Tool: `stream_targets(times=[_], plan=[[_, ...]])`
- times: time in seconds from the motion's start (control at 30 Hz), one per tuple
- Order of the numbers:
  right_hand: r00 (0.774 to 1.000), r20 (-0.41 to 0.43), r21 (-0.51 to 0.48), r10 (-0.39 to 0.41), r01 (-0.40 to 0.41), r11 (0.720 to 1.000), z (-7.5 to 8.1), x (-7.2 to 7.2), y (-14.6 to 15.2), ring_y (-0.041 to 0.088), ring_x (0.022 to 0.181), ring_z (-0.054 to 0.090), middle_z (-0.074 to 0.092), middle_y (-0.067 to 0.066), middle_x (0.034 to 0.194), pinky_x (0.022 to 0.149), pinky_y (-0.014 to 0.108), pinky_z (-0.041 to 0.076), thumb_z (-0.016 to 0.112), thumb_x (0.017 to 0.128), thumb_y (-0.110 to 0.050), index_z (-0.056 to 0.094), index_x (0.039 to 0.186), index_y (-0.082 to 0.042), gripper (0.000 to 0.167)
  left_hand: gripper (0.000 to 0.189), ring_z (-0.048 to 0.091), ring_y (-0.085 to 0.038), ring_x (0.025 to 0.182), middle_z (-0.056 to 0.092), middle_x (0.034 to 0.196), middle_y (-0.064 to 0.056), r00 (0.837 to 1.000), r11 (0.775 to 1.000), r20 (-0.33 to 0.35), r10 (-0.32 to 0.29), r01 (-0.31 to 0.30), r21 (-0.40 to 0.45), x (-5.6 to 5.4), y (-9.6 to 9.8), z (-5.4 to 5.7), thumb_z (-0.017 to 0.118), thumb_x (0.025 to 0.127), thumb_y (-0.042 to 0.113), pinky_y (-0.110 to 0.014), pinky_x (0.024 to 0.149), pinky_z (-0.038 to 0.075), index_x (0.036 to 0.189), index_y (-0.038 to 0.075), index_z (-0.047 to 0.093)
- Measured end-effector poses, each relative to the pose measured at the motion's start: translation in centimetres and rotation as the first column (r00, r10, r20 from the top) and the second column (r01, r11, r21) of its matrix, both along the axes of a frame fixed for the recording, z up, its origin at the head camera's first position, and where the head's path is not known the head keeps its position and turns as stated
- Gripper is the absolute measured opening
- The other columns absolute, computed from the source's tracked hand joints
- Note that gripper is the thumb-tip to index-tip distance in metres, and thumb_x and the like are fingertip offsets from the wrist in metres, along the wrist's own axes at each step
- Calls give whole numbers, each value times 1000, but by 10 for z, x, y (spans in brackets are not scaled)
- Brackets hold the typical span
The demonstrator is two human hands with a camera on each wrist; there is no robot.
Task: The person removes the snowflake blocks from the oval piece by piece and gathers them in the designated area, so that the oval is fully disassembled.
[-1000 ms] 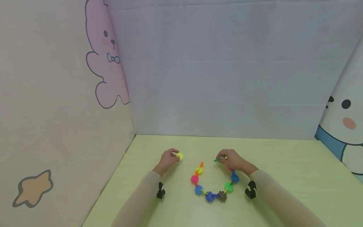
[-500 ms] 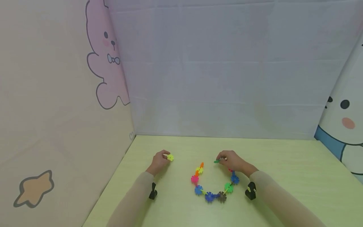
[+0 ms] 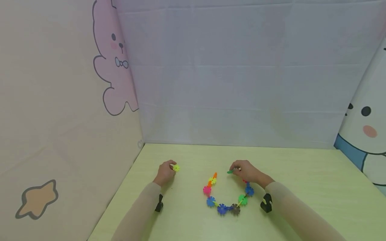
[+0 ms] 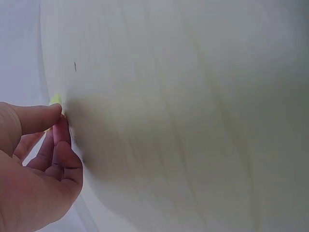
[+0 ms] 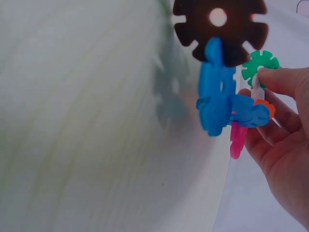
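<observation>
Toward the left of the table, my left hand (image 3: 165, 173) pinches a yellow snowflake disc (image 3: 176, 168) between thumb and fingertips. In the left wrist view only a sliver of that yellow disc (image 4: 56, 99) shows past the thumb. A chain of interlocking snowflake discs curves in a U on the table, with a dark blue disc (image 3: 221, 209) at its near side and an orange disc (image 3: 215, 175) at its left tip. My right hand (image 3: 247, 170) holds the right end of the chain, pinching near a white disc (image 5: 257, 92) joined to a green disc (image 5: 268, 60). The fingers partly hide this end.
The pale wooden table (image 3: 316, 187) meets a white cloth backdrop (image 3: 241, 83) at its far edge. A printed cloth (image 3: 69, 134) hangs along the left side. Black camera mounts (image 3: 266, 203) sit at both wrists.
My left hand has moved left, away from the chain, carrying the yellow snowflake disc. The right hand and the chain have stayed almost still.
</observation>
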State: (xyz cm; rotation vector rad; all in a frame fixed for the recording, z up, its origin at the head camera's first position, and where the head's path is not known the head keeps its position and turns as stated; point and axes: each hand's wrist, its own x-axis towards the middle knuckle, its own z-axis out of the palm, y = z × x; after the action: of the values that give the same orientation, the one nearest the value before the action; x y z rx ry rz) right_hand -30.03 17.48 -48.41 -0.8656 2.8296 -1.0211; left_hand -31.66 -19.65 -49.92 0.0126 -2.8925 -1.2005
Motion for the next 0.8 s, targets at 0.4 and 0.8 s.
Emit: stream_targets(times=[0.4, 0.8], plan=[[1000, 11, -14, 1, -1, 1000, 1, 1, -1, 22, 91, 59, 65, 2, 95, 79, 43, 49, 59, 87, 0, 69, 92, -9, 14, 34, 60, -24, 80, 65, 91, -12, 996, 988, -84, 1, -14, -153, -6, -13, -7, 64, 80, -4, -41, 72, 49, 114, 2, 63], [1000, -6, -21, 25, -25, 999, 1, 3, -1, 19, 88, 59, 65, 0, 94, 77, 39, 50, 59, 88, -2, 69, 92, -11, 14, 36, 56, -25, 81, 60, 90, -13, 992, 979, -89, -93, 75, -190, -13, -24, -11, 62, 85, -2, -42, 73, 47, 121, 0, 58]])
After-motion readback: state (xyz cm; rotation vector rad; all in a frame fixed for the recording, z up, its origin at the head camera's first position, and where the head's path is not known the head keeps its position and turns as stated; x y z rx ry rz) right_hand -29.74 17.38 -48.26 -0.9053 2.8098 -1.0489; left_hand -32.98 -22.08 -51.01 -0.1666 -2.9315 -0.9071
